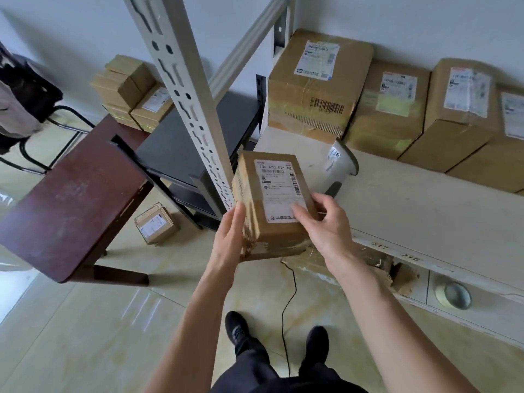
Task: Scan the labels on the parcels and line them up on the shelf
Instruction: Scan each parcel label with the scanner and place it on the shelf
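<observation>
Cardboard parcel (272, 205) gripped between left hand (229, 239) along its side and right hand (326, 225) pinching its label edge

Pale shelf (425, 211), row of labelled parcels (388, 106) along the wall, white scanner (341, 165) lying in front

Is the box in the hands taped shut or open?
Shut: the held box has its top flat, with the label and tape across it.

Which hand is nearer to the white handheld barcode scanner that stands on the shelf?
Right. The right hand grips the brown cardboard parcel just below the white handheld barcode scanner; the left hand holds the parcel's far side.
</observation>
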